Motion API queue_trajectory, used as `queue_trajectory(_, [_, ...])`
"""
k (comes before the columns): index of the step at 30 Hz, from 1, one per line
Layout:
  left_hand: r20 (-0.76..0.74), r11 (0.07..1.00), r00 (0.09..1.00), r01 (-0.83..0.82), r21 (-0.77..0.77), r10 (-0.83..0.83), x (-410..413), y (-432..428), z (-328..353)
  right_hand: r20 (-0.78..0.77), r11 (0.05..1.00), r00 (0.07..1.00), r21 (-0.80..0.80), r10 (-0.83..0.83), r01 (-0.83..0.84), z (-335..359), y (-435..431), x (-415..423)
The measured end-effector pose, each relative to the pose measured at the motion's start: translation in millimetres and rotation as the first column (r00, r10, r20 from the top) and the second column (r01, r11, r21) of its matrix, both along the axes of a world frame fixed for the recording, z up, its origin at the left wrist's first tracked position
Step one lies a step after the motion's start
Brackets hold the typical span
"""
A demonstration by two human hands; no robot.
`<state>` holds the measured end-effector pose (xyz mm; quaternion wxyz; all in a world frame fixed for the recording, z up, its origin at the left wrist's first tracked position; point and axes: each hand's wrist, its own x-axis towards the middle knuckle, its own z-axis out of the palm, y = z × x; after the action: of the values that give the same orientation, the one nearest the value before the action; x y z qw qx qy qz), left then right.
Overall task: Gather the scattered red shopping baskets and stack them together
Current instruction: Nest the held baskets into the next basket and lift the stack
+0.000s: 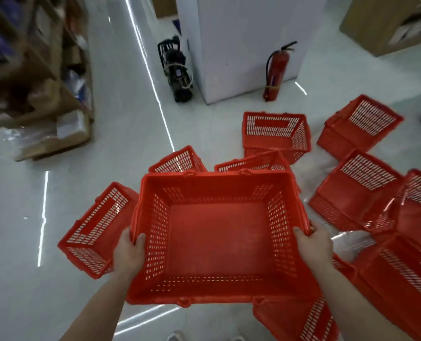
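I hold an upright red shopping basket (216,239) in front of me, above the floor, its inside empty. My left hand (129,254) grips its left rim with the thumb inside the wall. My right hand (314,244) grips the right rim the same way. Several more red baskets lie scattered on the white floor around it: one tipped on its side at the left (93,230), two behind the held basket (178,161), one farther back (275,134), and several at the right (359,126), some overturned.
A red fire extinguisher (275,72) and a black machine (177,70) stand against a white pillar (248,45) ahead. Shelving with cardboard boxes (32,82) lines the left. Crumpled clear plastic (352,242) lies among the right baskets. My shoes show at the bottom edge.
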<state>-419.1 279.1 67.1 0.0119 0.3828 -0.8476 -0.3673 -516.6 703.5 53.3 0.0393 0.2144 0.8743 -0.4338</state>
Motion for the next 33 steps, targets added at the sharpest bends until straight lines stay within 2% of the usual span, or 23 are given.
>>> queue_trajectory(8, [-0.134, 0.993, 0.984, 0.118, -0.016, -0.119, -102.1, 24.3, 137.9, -0.082, 0.989, 0.986, -0.041, -0.143, 0.14, 149.7, 35.0, -53.0])
queue_trajectory(11, [-0.176, 0.988, 0.972, 0.156, -0.007, -0.155, -152.9, 31.0, 162.3, -0.095, 0.979, 0.974, -0.038, -0.204, 0.201, 181.7, 37.9, -84.1])
queue_trajectory(18, [-0.238, 0.96, 0.947, 0.251, 0.124, -0.216, -285.7, 26.7, 188.0, -0.157, 0.933, 0.92, -0.04, -0.359, 0.357, 236.3, 28.3, -166.4])
queue_trajectory(25, [-0.263, 0.928, 0.921, 0.335, 0.16, -0.287, -398.9, 29.5, 208.9, -0.172, 0.904, 0.89, -0.011, -0.422, 0.427, 255.8, 30.7, -236.2])
queue_trajectory(33, [-0.267, 0.921, 0.918, 0.346, 0.181, -0.292, -498.3, 63.6, 189.9, -0.172, 0.89, 0.875, -0.028, -0.452, 0.455, 239.7, 58.4, -329.4])
